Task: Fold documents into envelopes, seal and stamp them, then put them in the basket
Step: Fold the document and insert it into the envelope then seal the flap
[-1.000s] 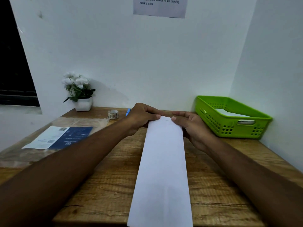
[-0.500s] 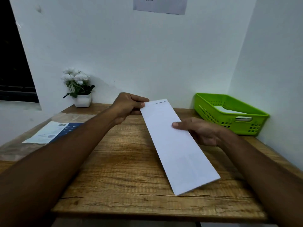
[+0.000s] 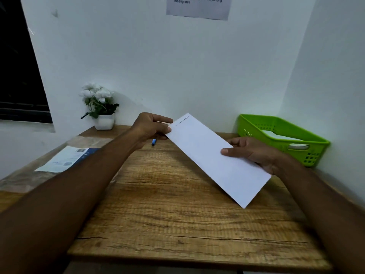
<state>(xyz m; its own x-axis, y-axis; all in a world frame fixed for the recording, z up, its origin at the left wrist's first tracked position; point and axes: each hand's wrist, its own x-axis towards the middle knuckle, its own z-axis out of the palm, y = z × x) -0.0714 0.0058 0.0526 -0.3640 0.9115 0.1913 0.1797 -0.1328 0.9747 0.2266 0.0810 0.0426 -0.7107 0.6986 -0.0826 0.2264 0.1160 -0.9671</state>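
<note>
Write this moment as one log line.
left hand: pinches envelope end | right hand: grips its edge | envelope: above table | basket: far right

**Worktop** (image 3: 177,214): bare wood over the near and middle parts, open from the front edge.
- Rear left: flower pot (image 3: 104,121) by the back wall.
- Left side: printed packet (image 3: 67,160), lying flat.
- Rear middle: blue pen (image 3: 153,142), under the left hand (image 3: 150,127).
- Right rear corner: green basket (image 3: 256,120) beside the side wall, top open.
- Above centre: envelope (image 3: 213,157), slanted, spanning from the left hand to the right hand (image 3: 254,153).
</note>
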